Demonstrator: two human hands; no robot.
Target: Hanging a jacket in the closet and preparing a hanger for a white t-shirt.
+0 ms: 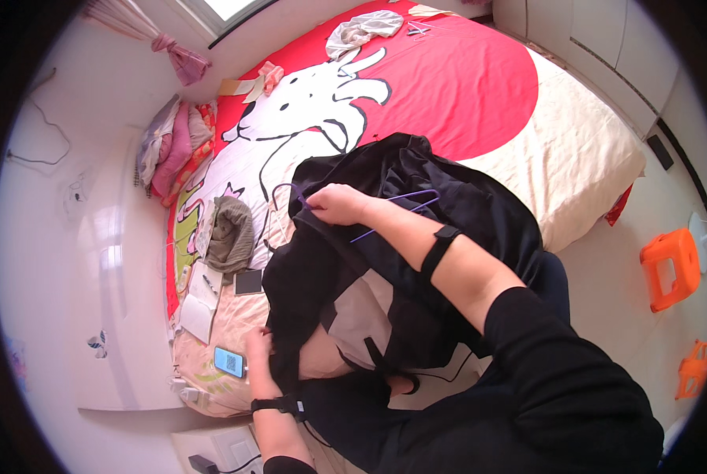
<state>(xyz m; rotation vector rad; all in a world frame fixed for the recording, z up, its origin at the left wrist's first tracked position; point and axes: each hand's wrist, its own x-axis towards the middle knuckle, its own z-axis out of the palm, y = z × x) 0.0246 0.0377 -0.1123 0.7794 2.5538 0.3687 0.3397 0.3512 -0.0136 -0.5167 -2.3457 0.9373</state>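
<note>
The left hand pinches the lower edge of the loose black fabric garment, which lies spread on the bed with the red-and-white cartoon cover. The right hand is closed on the thin purple wire hanger at the neckline — the hanger looks partly slipped in, so seating it remains — judging by the exposed purple arms.

Garment on bed, hanger on garment; phone left; stools right on floor.

right hand clenched, left hand gripping
</note>
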